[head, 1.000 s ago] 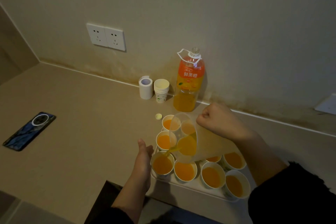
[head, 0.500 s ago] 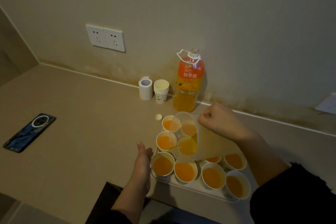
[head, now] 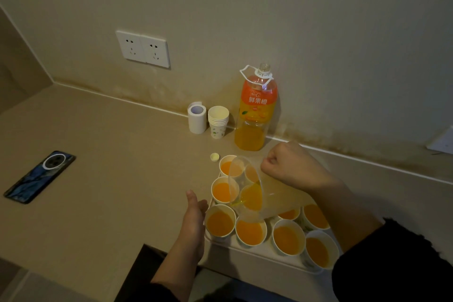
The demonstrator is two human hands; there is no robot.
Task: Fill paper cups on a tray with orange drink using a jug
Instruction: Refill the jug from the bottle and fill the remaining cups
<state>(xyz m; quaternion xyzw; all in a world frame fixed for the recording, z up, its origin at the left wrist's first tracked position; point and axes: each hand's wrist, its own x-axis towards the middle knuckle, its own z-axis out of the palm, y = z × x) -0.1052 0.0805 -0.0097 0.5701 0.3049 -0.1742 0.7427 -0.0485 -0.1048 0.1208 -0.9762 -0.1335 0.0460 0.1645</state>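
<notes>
A white tray (head: pixel 247 251) at the counter's front edge carries several paper cups (head: pixel 220 222) holding orange drink. My right hand (head: pixel 291 167) grips the handle of a clear plastic jug (head: pixel 259 198), which is tipped to the left over the cups in the tray's middle. A little orange drink sits at the jug's spout. My left hand (head: pixel 195 218) stays flat with straight fingers against the tray's left end, beside the front-left cup.
An uncapped orange drink bottle (head: pixel 256 115) stands by the wall, with a stack of empty paper cups (head: pixel 218 121) and a white roll (head: pixel 196 116) left of it. Its cap (head: pixel 214 157) lies near the tray. A phone (head: pixel 40 176) lies far left.
The stream of drink from the jug's spout has thinned to a trickle. The jug has shifted slightly back and up. My left hand has not moved.
</notes>
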